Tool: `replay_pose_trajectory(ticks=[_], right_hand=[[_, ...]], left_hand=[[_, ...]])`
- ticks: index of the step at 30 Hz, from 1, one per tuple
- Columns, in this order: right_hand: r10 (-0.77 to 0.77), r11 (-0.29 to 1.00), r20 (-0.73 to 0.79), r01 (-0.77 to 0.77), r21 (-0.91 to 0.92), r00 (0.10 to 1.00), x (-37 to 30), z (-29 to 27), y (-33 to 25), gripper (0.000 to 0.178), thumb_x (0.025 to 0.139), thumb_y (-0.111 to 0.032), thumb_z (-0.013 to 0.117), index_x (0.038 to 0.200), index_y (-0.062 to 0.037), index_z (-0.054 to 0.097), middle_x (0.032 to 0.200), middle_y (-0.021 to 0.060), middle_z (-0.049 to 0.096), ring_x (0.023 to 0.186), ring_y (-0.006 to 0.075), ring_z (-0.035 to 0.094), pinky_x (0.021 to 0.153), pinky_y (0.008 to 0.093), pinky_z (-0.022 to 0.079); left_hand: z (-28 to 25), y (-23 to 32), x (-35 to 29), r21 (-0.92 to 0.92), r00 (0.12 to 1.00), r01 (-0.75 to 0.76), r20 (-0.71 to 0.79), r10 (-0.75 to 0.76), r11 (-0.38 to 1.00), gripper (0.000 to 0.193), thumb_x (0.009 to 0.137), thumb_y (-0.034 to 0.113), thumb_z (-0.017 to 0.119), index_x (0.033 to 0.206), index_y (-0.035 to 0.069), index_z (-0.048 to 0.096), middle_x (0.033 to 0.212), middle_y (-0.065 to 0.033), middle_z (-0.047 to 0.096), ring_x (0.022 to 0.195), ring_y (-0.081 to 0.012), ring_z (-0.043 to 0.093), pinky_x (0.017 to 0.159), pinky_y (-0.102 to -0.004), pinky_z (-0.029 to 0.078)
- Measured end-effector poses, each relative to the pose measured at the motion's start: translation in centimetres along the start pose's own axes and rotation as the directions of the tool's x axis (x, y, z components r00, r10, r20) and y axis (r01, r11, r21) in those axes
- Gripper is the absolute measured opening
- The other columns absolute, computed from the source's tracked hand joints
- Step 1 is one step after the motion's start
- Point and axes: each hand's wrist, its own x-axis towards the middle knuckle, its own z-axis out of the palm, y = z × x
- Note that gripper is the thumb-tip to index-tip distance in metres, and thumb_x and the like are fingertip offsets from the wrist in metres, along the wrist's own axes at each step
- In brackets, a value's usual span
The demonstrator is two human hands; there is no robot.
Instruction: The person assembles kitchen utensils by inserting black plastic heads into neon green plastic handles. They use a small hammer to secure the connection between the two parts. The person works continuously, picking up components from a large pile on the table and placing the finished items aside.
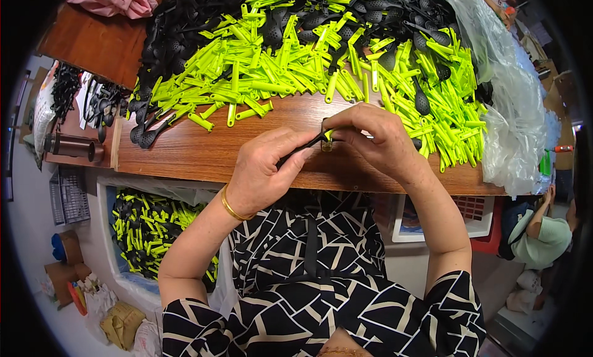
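Observation:
Above the table's front edge, my left hand (265, 165) is closed around a black kitchen utensil (313, 143), whose head I cannot make out. My right hand (374, 134) pinches at the far end of that utensil, where a small lime-green handle (328, 136) shows between the fingertips, seen nearly end-on. The two hands almost meet there. Just beyond them, many loose lime-green handles (265, 79) lie heaped on the brown wooden table (185, 148). Behind and among these are piled black perforated spoons (422, 102), mostly tangled together.
Below the table at left, a lined bin (106, 218) holds black utensils with green handles. Clear plastic sheeting (503, 128) hangs over the table's right end. A white crate (407, 236) stands under the table. A brown cylinder (73, 147) lies at far left. Another person (543, 236) is at far right.

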Motion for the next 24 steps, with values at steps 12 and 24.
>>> replay_pose_trajectory(ticks=[12, 24], right_hand=[[-0.516, 0.823, 0.187, 0.544, -0.162, 0.836, -2.7, 6.1, 0.0, 0.019, 0.085, -0.027, 0.069, 0.101, -0.0204, 0.075, 0.116, -0.0064, 0.072, 0.116, 0.0178, 0.064, 0.108, 0.0474, 0.046], [-0.281, 0.856, -0.094, 0.205, -0.474, 0.955, 1.3, -1.3, 6.0, 0.021, 0.081, -0.003, 0.072, 0.099, -0.0137, 0.073, 0.092, 0.0034, 0.074, 0.09, 0.0266, 0.069, 0.08, 0.0423, 0.049]], left_hand=[[1.9, -3.2, -11.1, -0.67, 0.61, 0.741, 0.639, -0.468, 0.051, 0.037, 0.109, 0.022, 0.061, 0.139, 0.001, 0.058, 0.117, -0.016, 0.075, 0.088, -0.0157, 0.076, 0.078, -0.028, 0.06], [5.7, -0.5, -11.0, -0.851, 0.641, 0.52, 0.336, -0.69, 0.068, 0.029, 0.108, 0.015, 0.061, 0.133, 0.002, 0.058, 0.112, -0.0197, 0.075, 0.074, -0.0213, 0.078, 0.063, -0.0266, 0.063]])
